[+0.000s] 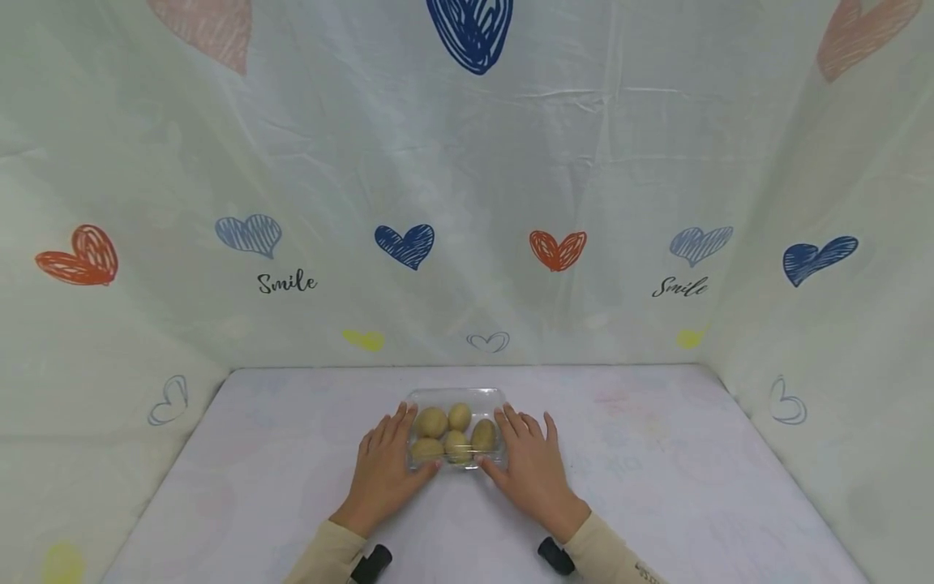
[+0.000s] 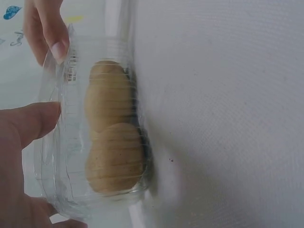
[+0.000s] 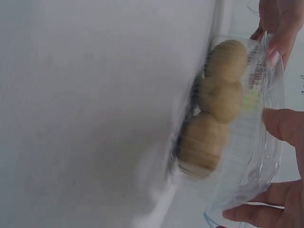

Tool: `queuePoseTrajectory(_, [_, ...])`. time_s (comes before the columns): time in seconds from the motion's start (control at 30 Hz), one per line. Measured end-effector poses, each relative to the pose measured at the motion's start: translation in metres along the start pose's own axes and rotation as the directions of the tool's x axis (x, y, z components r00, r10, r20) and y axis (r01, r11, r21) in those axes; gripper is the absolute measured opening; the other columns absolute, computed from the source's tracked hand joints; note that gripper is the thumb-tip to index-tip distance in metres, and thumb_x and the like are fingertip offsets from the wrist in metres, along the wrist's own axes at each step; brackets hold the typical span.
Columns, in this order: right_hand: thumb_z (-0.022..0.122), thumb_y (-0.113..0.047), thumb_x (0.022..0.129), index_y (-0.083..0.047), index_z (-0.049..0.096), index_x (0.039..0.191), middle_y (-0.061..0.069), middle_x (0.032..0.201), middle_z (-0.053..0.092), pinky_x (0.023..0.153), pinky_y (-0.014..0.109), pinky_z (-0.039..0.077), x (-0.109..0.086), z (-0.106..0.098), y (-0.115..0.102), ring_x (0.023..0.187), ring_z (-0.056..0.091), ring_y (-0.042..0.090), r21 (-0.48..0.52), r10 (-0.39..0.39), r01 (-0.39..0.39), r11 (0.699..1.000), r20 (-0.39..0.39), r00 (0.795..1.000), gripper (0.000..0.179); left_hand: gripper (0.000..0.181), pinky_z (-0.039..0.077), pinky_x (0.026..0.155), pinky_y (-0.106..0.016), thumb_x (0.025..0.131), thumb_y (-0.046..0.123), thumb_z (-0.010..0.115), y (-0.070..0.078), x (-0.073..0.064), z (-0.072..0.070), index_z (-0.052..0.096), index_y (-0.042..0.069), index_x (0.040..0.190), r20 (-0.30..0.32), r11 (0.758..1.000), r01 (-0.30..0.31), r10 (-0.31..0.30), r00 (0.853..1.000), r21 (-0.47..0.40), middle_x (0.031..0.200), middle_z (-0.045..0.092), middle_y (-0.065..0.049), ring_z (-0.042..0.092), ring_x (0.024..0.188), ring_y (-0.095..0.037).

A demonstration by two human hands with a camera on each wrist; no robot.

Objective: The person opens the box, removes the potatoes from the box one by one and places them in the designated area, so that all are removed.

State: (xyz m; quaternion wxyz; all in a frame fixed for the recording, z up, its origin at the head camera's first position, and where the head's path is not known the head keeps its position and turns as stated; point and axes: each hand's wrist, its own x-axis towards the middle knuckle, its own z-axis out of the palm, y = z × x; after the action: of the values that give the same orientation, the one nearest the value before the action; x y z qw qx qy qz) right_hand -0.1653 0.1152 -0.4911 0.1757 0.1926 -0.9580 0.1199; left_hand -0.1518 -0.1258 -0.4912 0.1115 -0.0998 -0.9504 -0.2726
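A clear plastic box (image 1: pixel 456 394) sits on the table in front of me, with several yellow-brown potatoes (image 1: pixel 432 422) inside. My left hand (image 1: pixel 385 477) holds its left side, thumb at the near edge and fingers along the side. On the opposite side my right hand (image 1: pixel 535 475) grips it the same way. Seen from the left wrist, the box wall (image 2: pixel 71 166) is ribbed and the left thumb presses its rim. In the right wrist view, potatoes (image 3: pixel 202 142) lie along the bottom, and the right thumb is at the rim.
The table (image 1: pixel 292 487) has a pale cloth-like surface. Behind it and at both sides hangs a white curtain (image 1: pixel 467 178) printed with hearts and the word Smile. Black bands (image 1: pixel 372 564) are at both wrists, over beige sleeves.
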Motion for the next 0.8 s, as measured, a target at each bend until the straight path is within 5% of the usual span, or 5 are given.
queuePoseTrajectory(0.43, [0.079, -0.06, 0.086, -0.006, 0.071, 0.129, 0.012, 0.129, 0.073, 0.104, 0.054, 0.051, 0.009, 0.007, 0.017, 0.114, 0.066, 0.028, -0.244, -0.212, 0.182, 0.953, -0.105, 0.972, 0.07, 0.091, 0.033, 0.115, -0.072, 0.089, 0.051, 0.078, -0.002, 0.0, -0.002, 0.045, 0.0, 0.157, 0.035, 1.0, 0.006, -0.006, 0.999, 0.0, 0.162, 0.043, -0.025, 0.043, 0.144, -0.053])
queuePoseTrajectory(0.8, [0.085, -0.062, 0.078, -0.007, 0.078, 0.112, 0.01, 0.112, 0.08, 0.1, 0.05, 0.054, 0.02, 0.007, 0.028, 0.115, 0.07, 0.027, -0.252, -0.338, 0.288, 0.924, -0.184, 0.923, 0.066, 0.091, 0.033, 0.115, -0.073, 0.089, 0.049, 0.078, 0.0, -0.001, -0.004, 0.043, -0.001, 0.158, 0.046, 1.0, 0.011, -0.01, 0.999, -0.021, 0.163, 0.041, -0.026, 0.043, 0.144, -0.054])
